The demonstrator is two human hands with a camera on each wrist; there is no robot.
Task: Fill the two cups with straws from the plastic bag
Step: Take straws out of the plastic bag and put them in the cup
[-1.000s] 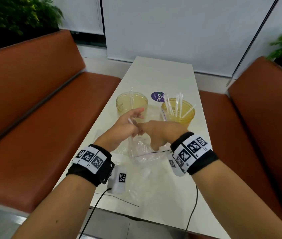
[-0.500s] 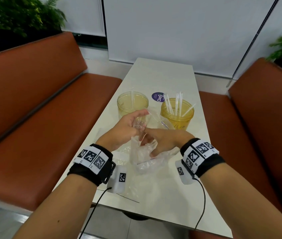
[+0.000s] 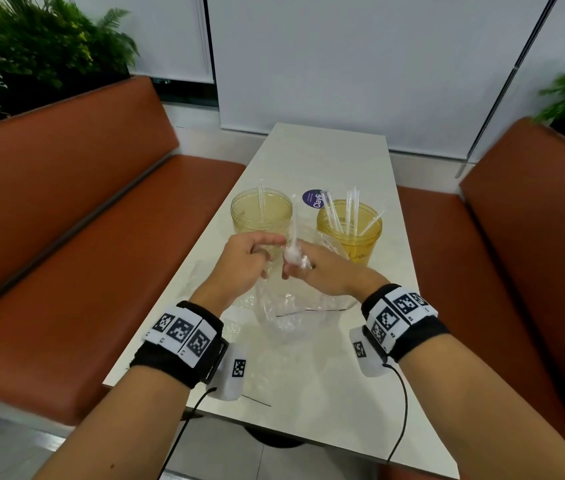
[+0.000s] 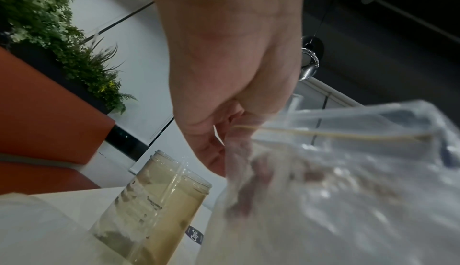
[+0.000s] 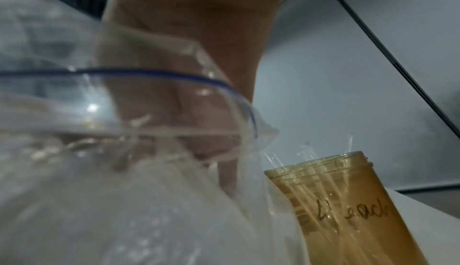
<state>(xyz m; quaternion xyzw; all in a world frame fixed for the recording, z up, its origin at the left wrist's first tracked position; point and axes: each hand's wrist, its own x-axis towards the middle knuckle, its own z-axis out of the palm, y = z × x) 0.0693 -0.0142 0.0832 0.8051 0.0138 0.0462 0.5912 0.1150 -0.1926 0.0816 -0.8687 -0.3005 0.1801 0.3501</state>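
The bag (image 3: 295, 306) sags on the table (image 3: 326, 161) just before the two cups, and we use it as our landmark. Our right hand (image 3: 326, 271) reaches into its mouth; whether those fingers grip anything we cannot tell. Our left hand (image 3: 243, 261) pinches a straw (image 3: 294, 233) above it. Beyond the bag, the left cup (image 3: 261, 213) holds one straw, the right cup (image 3: 349, 230) several, a sticker (image 3: 313, 199) between them. Benches (image 3: 66, 209) flank the table; plants (image 3: 32, 53) stand behind.
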